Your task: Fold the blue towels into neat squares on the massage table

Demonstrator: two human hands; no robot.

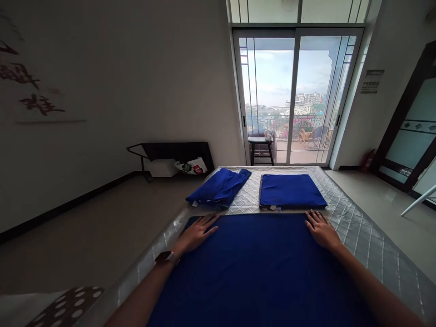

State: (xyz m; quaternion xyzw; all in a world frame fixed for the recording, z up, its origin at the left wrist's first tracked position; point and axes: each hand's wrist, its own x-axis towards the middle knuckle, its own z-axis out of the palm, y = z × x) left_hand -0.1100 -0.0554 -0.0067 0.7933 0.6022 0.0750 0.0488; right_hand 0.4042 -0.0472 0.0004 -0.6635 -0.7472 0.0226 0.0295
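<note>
A large blue cloth [262, 263] lies spread flat over the near part of a quilted, silvery mattress [361, 227]. My left hand [198, 232] rests with fingers spread on the cloth's far left corner, a dark band on its wrist. At the far right corner my right hand [322, 228] lies flat, its fingers apart. Beyond the cloth's far edge are a loosely folded, rumpled blue cloth [220, 187] on the left and a neatly folded blue cloth [292, 190] on the right, with small white tags at its near edge. Neither hand touches these two.
A black rack [177, 150] holding a white box [161, 168] and a printed bag [193, 167] stands by the left wall. A dark stool [260, 141] is before the sliding glass door [297, 100]. Polka-dot fabric [70, 306] shows at lower left.
</note>
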